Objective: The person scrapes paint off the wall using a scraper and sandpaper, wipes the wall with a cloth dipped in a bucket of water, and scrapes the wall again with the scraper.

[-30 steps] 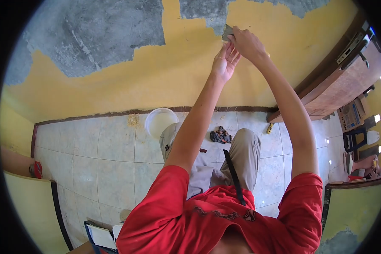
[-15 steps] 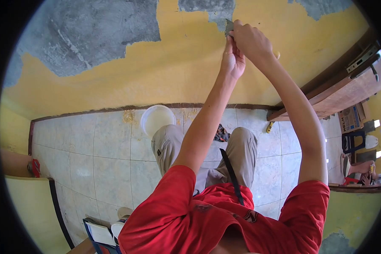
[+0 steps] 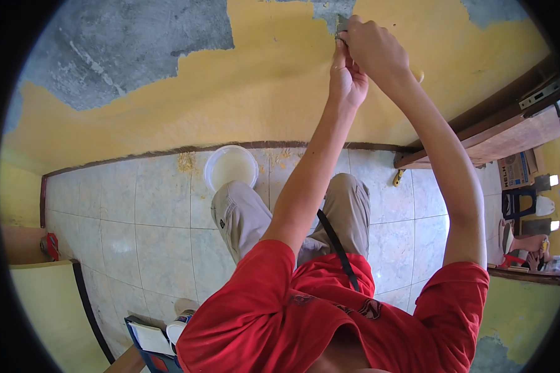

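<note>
My right hand [image 3: 378, 50] is closed around a paint scraper at the top of the head view. The scraper's flat grey blade [image 3: 342, 25] lies against the wall at the edge of a bare grey patch [image 3: 327, 12]. Just below it, my left hand [image 3: 350, 82] has its thumb and fingers closed at the lower part of the blade, touching the right hand. Behind the right wrist shows a pale yellow rounded end [image 3: 419, 76], probably the handle. Yellow paint [image 3: 261, 87] covers the wall around the bare patches.
A white bucket [image 3: 252, 163] with cloudy liquid stands at the wall's foot, near my left knee. Paint flakes [image 3: 186, 162] lie on the tiles. A yellow-handled tool [image 3: 397, 178] is on the floor beside the open wooden door [image 3: 479, 146]. A blue stool [image 3: 144, 348] stands behind at left.
Both hands and the scraper have shifted slightly up and right in view. The view itself has moved a little, and the dark rag between my knees is now hidden.
</note>
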Available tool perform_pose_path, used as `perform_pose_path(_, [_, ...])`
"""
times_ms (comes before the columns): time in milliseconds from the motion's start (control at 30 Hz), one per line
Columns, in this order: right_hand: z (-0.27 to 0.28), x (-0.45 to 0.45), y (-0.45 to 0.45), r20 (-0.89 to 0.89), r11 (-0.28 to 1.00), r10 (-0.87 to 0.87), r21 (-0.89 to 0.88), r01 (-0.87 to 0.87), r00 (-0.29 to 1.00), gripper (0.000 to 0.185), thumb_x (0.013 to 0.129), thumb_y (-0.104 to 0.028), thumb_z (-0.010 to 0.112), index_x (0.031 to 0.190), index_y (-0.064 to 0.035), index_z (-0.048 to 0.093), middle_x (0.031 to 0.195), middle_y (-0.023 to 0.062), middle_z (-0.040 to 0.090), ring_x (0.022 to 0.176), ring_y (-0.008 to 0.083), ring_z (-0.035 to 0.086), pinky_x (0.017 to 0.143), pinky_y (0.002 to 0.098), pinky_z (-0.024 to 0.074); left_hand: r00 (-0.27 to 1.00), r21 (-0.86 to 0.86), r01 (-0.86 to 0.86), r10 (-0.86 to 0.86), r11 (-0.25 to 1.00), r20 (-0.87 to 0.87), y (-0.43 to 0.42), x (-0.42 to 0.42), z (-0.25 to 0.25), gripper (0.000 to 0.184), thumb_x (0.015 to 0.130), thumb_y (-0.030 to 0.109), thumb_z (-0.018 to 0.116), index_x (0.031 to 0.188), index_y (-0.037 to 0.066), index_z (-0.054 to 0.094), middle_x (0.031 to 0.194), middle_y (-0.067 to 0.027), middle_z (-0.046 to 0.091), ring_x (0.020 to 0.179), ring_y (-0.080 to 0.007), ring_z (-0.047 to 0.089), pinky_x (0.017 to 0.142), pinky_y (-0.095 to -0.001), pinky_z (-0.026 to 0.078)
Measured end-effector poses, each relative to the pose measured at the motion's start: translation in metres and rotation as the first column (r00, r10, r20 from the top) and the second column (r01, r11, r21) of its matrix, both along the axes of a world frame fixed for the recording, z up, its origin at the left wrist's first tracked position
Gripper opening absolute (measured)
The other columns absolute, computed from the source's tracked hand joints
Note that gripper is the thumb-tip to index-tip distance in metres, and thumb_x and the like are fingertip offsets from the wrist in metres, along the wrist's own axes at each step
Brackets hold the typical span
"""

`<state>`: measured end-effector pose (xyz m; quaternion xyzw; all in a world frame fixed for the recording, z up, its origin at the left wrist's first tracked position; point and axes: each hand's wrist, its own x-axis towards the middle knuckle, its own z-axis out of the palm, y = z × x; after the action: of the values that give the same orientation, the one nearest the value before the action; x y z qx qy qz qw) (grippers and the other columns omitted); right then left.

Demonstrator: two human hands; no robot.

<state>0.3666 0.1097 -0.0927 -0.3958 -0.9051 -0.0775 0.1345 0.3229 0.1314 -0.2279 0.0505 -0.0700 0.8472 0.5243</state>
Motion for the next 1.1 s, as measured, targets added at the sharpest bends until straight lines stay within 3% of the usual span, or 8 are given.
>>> perform_pose_path(67, [0.005, -0.005, 0.0, 0.046, 0.999, -0.002, 0.054, -0.001, 0.999, 0.034, 0.095, -0.032, 0.052, 0.094, 0.0018, 0.053, 0.082, 0.0208, 0.066, 0.08, 0.0374, 0.067, 0.062, 0.0473, 0.0528, 0.988, 0.109, 0.15, -0.153, 0.983, 0.025, 0.004, -0.002, 0.0, 0.022, 0.094, 0.027, 0.06, 0.107, 0.009, 0.061, 0.103, 0.0009, 0.066, 0.092, -0.0093, 0.062, 0.084, -0.0252, 0.053])
perform_pose_path(133, [0.003, -0.005, -0.003, 0.054, 0.985, 0.056, 0.162, -0.064, 0.997, 0.016, 0.083, -0.013, 0.059, 0.083, 0.0034, 0.057, 0.077, 0.0185, 0.068, 0.074, 0.0342, 0.07, 0.055, 0.0414, 0.0563, 0.993, 0.064, 0.122, -0.122, 0.99, 0.0, 0.002, -0.006, -0.001, 0.022, 0.094, 0.026, 0.06, 0.108, 0.009, 0.061, 0.103, 0.0014, 0.066, 0.091, -0.0092, 0.062, 0.084, -0.025, 0.053])
perform_pose_path(233, [0.011, -0.003, -0.011, 0.0, 0.999, 0.006, 0.04, -0.006, 1.0, 0.034, 0.094, -0.032, 0.052, 0.092, 0.0016, 0.053, 0.081, 0.0209, 0.066, 0.078, 0.0383, 0.067, 0.059, 0.0461, 0.0529, 0.999, -0.069, 0.031, -0.033, 0.997, -0.036, -0.016, -0.006, 0.014, 0.021, 0.094, 0.025, 0.059, 0.108, 0.009, 0.061, 0.103, 0.0017, 0.066, 0.091, -0.0092, 0.062, 0.084, -0.0253, 0.054])
perform_pose_path(433, [-0.004, 0.001, 0.001, -0.11, 1.0, 0.019, 0.021, -0.017, 0.994, 0.036, 0.094, -0.035, 0.053, 0.094, 0.0012, 0.054, 0.074, 0.022, 0.064, 0.074, 0.0408, 0.066, 0.059, 0.0473, 0.0523, 0.994, -0.099, -0.037, 0.027, 0.994, -0.106, -0.015, -0.009, 0.013, 0.022, 0.094, 0.025, 0.06, 0.11, 0.01, 0.06, 0.106, 0.0001, 0.066, 0.091, -0.0104, 0.063, 0.084, -0.0268, 0.054])
perform_pose_path(533, [0.004, -0.009, -0.011, 0.029, 0.988, 0.006, 0.152, -0.011, 1.0, 0.025, 0.088, -0.018, 0.054, 0.09, 0.0054, 0.063, 0.081, 0.0246, 0.067, 0.076, 0.0395, 0.068, 0.063, 0.0434, 0.0556, 0.999, 0.024, 0.031, -0.03, 0.999, -0.034, -0.005, -0.007, 0.008, 0.023, 0.094, 0.026, 0.06, 0.111, 0.011, 0.06, 0.106, 0.0003, 0.066, 0.092, -0.0106, 0.063, 0.083, -0.0266, 0.054])
perform_pose_path(800, [0.005, -0.007, -0.011, -0.07, 0.998, -0.018, 0.052, 0.022, 0.997, 0.022, 0.087, -0.016, 0.055, 0.091, 0.0041, 0.061, 0.081, 0.0228, 0.067, 0.074, 0.036, 0.069, 0.062, 0.0414, 0.0564, 0.995, -0.181, -0.044, 0.027, 0.983, -0.097, -0.016, -0.015, 0.012, 0.022, 0.095, 0.027, 0.057, 0.107, 0.009, 0.062, 0.1, -0.0003, 0.067, 0.092, -0.0125, 0.065, 0.078, -0.027, 0.056])
perform_pose_path(1000, [0.006, -0.014, -0.008, 0.076, 0.978, 0.072, 0.192, -0.085, 0.995, 0.026, 0.087, -0.02, 0.056, 0.091, 0.005, 0.061, 0.081, 0.0235, 0.067, 0.074, 0.038, 0.068, 0.063, 0.0439, 0.0559, 0.984, 0.055, 0.122, -0.128, 0.991, 0.124, -0.011, -0.012, 0.016, 0.023, 0.096, 0.026, 0.056, 0.109, 0.008, 0.061, 0.102, -0.0015, 0.066, 0.093, -0.0124, 0.063, 0.083, -0.0253, 0.055])
perform_pose_path(1100, [0.009, -0.009, -0.005, 0.031, 0.994, 0.054, 0.095, -0.056, 0.998, 0.024, 0.086, -0.018, 0.056, 0.09, 0.0044, 0.062, 0.081, 0.0228, 0.067, 0.075, 0.0369, 0.069, 0.064, 0.0433, 0.0562, 0.999, -0.146, -0.046, 0.049, 0.988, 0.018, -0.014, -0.011, 0.019, 0.025, 0.097, 0.028, 0.054, 0.109, 0.008, 0.061, 0.103, -0.0021, 0.066, 0.094, -0.0129, 0.064, 0.084, -0.0257, 0.056])
